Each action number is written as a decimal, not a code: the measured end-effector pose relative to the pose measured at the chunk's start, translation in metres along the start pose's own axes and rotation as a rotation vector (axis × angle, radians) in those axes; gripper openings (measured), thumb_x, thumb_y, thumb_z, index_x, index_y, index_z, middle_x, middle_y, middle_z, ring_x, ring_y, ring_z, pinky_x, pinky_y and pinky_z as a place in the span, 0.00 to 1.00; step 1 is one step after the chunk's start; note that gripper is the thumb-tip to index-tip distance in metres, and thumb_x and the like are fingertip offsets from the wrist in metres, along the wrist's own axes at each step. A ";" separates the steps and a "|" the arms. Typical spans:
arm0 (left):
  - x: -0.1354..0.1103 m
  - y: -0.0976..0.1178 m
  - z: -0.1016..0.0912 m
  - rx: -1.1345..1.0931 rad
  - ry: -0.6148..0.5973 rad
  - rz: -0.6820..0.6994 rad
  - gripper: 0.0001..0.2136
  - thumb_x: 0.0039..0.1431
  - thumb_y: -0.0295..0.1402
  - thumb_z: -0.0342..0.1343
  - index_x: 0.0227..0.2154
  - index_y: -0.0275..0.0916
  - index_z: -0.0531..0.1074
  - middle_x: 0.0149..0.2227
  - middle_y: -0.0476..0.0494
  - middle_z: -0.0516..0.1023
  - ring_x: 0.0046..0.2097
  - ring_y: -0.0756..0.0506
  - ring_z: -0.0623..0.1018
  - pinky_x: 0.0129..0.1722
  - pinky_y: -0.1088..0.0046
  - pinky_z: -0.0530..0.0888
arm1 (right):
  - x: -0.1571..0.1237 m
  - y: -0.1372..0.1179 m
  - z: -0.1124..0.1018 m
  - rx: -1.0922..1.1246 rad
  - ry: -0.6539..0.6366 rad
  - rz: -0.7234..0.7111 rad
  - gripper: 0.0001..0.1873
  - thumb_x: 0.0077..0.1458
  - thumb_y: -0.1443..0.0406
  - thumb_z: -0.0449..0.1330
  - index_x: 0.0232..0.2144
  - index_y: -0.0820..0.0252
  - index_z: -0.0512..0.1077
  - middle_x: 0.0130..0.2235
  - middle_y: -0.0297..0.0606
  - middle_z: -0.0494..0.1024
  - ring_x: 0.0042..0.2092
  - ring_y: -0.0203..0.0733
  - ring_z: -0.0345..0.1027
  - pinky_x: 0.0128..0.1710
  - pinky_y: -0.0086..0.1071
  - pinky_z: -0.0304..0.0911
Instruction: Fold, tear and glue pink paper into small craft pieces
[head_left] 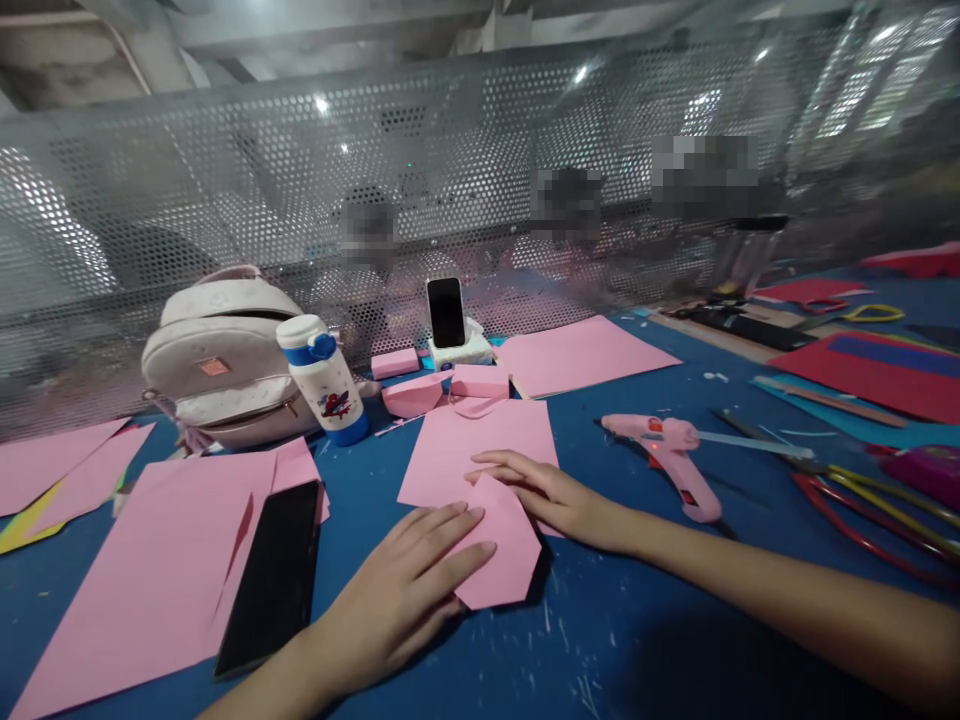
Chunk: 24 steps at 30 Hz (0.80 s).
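A cut, folded piece of pink paper [504,560] is between my hands, tilted a little above the table. My left hand [420,565] grips its left side, with the fingers lying across its face. My right hand [559,495] is at its far upper edge; some of its fingertips are hidden behind the paper, and the upper fingers stretch out to the left. Under and beyond the hands lies a flat pink sheet [442,450]. Folded pink paper pieces [480,381] sit at its far edge.
A pink glue gun [667,435] and scissors [862,500] lie on the right. At left are a black phone [274,575], pink sheets [172,560], a bottle [322,380] and a white backpack [225,350]. Another phone [447,312] stands before a perforated metal screen [465,160].
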<state>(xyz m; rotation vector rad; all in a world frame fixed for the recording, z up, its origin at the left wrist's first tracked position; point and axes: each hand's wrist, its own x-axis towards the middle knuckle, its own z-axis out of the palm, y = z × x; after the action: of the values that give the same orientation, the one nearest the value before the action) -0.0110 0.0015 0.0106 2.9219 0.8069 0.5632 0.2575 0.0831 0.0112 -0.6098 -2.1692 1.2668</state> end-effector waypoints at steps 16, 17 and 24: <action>0.000 0.001 -0.001 -0.024 0.007 0.000 0.23 0.73 0.35 0.38 0.68 0.39 0.51 0.70 0.37 0.55 0.69 0.39 0.56 0.65 0.55 0.61 | 0.000 0.002 0.000 -0.199 0.066 -0.041 0.16 0.67 0.64 0.50 0.54 0.61 0.68 0.53 0.46 0.76 0.54 0.43 0.69 0.57 0.40 0.64; 0.000 0.001 0.000 -0.028 0.007 -0.003 0.23 0.74 0.35 0.38 0.69 0.39 0.50 0.70 0.36 0.55 0.69 0.39 0.56 0.65 0.55 0.61 | 0.000 0.002 0.000 -0.203 0.068 -0.039 0.16 0.67 0.64 0.50 0.54 0.61 0.68 0.52 0.45 0.76 0.54 0.43 0.70 0.56 0.40 0.64; -0.001 0.000 0.002 -0.029 0.003 -0.005 0.23 0.74 0.36 0.37 0.68 0.40 0.51 0.71 0.38 0.52 0.70 0.39 0.55 0.65 0.56 0.59 | -0.001 0.002 0.001 -0.242 0.065 -0.031 0.16 0.67 0.66 0.50 0.54 0.61 0.68 0.52 0.44 0.77 0.52 0.43 0.71 0.55 0.39 0.65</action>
<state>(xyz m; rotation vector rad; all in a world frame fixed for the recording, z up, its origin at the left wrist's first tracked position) -0.0116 0.0014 0.0080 2.8926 0.7989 0.5743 0.2580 0.0825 0.0083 -0.7003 -2.2859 0.9614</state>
